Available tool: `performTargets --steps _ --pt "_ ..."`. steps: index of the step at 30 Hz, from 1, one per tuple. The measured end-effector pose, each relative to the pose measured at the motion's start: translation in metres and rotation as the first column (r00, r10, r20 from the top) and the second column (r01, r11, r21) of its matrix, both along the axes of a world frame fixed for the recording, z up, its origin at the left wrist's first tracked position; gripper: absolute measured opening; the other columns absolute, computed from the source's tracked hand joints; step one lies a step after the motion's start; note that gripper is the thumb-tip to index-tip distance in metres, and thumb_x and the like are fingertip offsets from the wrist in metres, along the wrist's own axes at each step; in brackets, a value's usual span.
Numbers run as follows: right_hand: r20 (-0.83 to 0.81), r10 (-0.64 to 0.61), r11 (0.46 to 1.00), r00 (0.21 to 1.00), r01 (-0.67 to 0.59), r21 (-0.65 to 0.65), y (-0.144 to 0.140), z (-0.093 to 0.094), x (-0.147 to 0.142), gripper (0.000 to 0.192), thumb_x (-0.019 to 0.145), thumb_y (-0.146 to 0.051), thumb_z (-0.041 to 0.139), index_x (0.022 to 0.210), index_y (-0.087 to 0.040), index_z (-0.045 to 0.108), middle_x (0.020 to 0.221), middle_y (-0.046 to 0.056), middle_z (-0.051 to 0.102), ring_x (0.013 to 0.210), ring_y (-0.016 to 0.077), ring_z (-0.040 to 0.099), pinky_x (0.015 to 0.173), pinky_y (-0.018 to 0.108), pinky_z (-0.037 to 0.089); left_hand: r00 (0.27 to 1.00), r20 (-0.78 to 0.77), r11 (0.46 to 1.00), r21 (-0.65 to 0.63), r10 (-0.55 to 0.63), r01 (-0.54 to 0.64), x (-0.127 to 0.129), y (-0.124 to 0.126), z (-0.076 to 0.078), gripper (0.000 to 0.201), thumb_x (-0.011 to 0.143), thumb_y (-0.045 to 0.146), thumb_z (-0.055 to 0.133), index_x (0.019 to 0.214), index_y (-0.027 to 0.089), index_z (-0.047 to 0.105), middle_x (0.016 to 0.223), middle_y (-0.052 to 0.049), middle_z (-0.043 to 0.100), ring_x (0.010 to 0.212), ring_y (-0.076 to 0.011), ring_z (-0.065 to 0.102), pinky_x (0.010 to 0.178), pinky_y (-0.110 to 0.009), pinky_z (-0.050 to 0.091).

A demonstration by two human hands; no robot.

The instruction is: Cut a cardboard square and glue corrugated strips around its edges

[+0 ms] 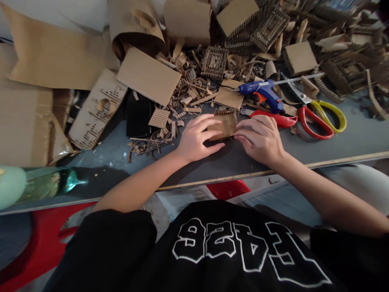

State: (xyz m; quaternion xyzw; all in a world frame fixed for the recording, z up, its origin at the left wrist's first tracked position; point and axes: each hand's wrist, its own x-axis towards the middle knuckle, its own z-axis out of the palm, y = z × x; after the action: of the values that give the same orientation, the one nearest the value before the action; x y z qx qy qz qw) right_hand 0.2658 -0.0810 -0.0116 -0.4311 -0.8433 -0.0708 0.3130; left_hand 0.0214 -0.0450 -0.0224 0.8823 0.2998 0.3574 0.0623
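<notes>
A small cardboard tray (224, 125) with low corrugated walls lies on the table in front of me. My left hand (199, 138) holds its left side, the fingers reaching over that edge and the thumb low near the front. At the right front corner, the fingertips of my right hand (263, 138) pinch the tray's wall. The fingers partly hide both side walls. Just beyond my right hand lie a red-handled cutter (281, 119) and a blue glue gun (263, 91) with a glue stick in its back.
Scissors (316, 115) with red and yellow handles lie at right. Cardboard scraps (188, 91) pile up behind the tray. A black phone (138, 115) and a marked cardboard template (99, 107) are at left. A green bottle (39, 184) lies near the table's front edge (194, 181).
</notes>
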Motion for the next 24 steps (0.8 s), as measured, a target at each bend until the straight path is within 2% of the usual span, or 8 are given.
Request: performTargets --steps 2,5,8,15,21,24 --pt "0.02 -0.011 1.0 1.0 0.01 0.022 0.0005 -0.0007 0.0005 0.011 0.094 -0.027 0.064 0.089 -0.024 0.073 0.109 0.0 0.074 0.104 0.0206 0.059 0.089 0.038 0.043 1.0 -0.026 1.0 0.003 0.004 -0.004 -0.0014 0.0016 -0.0017 0.031 0.085 0.049 0.076 0.093 0.019 0.08 0.121 -0.011 0.074 0.121 -0.0311 0.065 0.1 -0.052 0.057" --pt "0.024 -0.005 0.998 1.0 0.003 0.067 0.0015 -0.0014 -0.0002 0.011 0.094 -0.026 0.064 0.087 -0.023 0.072 0.107 -0.001 0.074 0.101 0.0192 0.059 0.089 0.036 0.043 0.998 -0.049 0.999 -0.029 -0.028 0.026 -0.0029 0.003 -0.0023 0.024 0.086 0.039 0.077 0.093 0.017 0.08 0.116 -0.011 0.076 0.114 -0.0281 0.069 0.097 -0.047 0.06" --pt "0.0 -0.013 1.0 1.0 0.013 0.028 0.0025 -0.0033 -0.0017 0.011 0.094 -0.026 0.063 0.088 -0.023 0.071 0.107 -0.001 0.074 0.101 0.0196 0.06 0.09 0.037 0.042 0.996 -0.067 0.997 -0.067 -0.053 0.049 -0.0025 0.0031 -0.0017 0.024 0.086 0.038 0.077 0.096 0.015 0.08 0.11 -0.011 0.078 0.109 -0.0262 0.072 0.095 -0.045 0.061" --pt "0.008 -0.044 0.999 0.999 0.045 -0.018 0.0034 -0.0082 -0.0028 0.015 0.096 -0.03 0.06 0.088 -0.024 0.071 0.106 0.0 0.074 0.103 0.0213 0.06 0.092 0.04 0.043 0.998 -0.065 0.997 -0.073 0.012 -0.017 0.0014 0.003 -0.0031 0.021 0.094 0.037 0.068 0.091 0.021 0.081 0.101 -0.006 0.081 0.103 -0.0224 0.074 0.088 -0.041 0.06" --pt "0.053 -0.037 0.999 0.998 0.038 -0.026 0.0049 -0.0063 -0.0022 0.018 0.099 -0.029 0.056 0.089 -0.024 0.07 0.106 -0.001 0.075 0.102 0.02 0.059 0.091 0.039 0.041 0.999 -0.041 1.0 0.002 0.026 -0.026 0.0009 0.0022 -0.0016 0.021 0.093 0.038 0.069 0.094 0.02 0.08 0.101 -0.005 0.081 0.096 -0.0225 0.071 0.081 -0.039 0.056" --pt "0.054 -0.026 1.0 0.998 0.027 -0.011 0.0055 -0.0056 -0.002 0.02 0.1 -0.028 0.054 0.088 -0.023 0.069 0.105 -0.002 0.075 0.101 0.0194 0.059 0.091 0.039 0.04 1.0 -0.02 0.999 0.05 -0.004 0.005 0.001 0.0011 0.0 0.019 0.093 0.035 0.069 0.095 0.019 0.079 0.094 -0.004 0.081 0.095 -0.0225 0.071 0.08 -0.037 0.055"
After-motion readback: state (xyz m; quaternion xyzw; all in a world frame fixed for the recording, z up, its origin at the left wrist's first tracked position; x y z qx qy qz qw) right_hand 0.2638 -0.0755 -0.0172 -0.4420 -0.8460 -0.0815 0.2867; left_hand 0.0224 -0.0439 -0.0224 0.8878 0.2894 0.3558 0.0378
